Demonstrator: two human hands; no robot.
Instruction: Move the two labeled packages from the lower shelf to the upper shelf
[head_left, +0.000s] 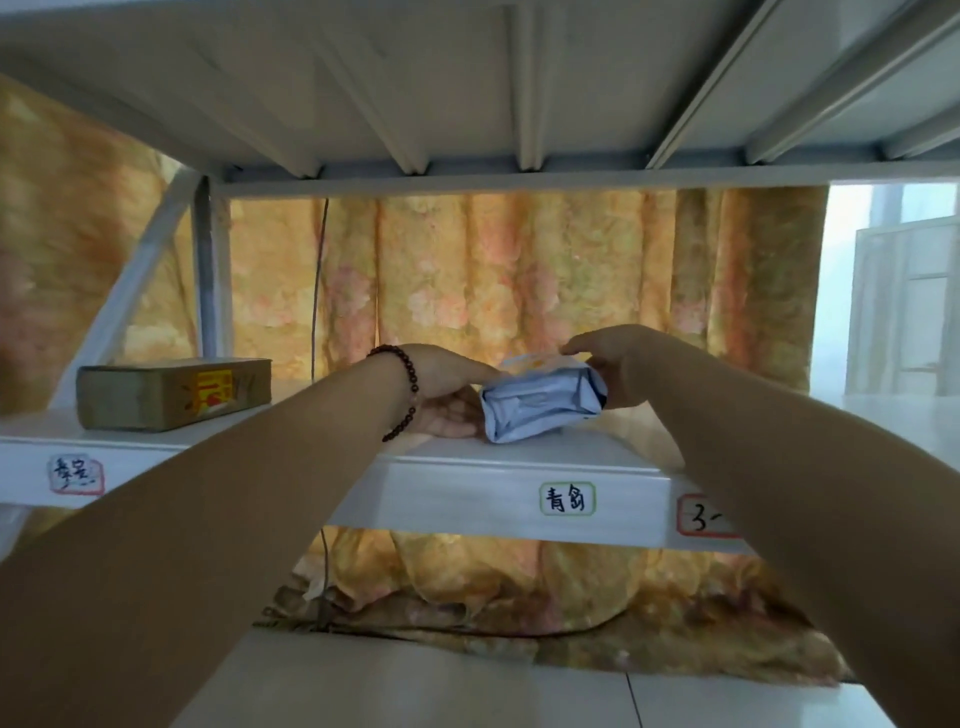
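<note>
Your two forearms fill the foreground, reaching up over the front lip of the upper shelf (467, 499). Take the green-bordered label (567, 499) on that lip as your marker: the pale blue package (540, 408) sits just above and slightly left of it, its bottom edge apparently resting on the shelf surface. Your left hand (449, 397), beaded bracelet (402, 392) at the wrist, is half open with the palm against the package's left end and fingers tucked low beside it. Your right hand (618, 369) curls over the top right corner, thumb and fingers pinching loosely. Holding both ends like this lets you steady a soft, crumpled parcel while you set it down; it looks placed or nearly so.

Far left of the label, a brown box (174, 393) already sits on the same shelf, well apart from the package. Between them the surface is bare, and right of the label there is open room too. Overhead, the ribbed underside of the next shelf (519, 104) gives ample clearance. Below the label, the lower shelf (415, 691) shows no packages in view.
</note>
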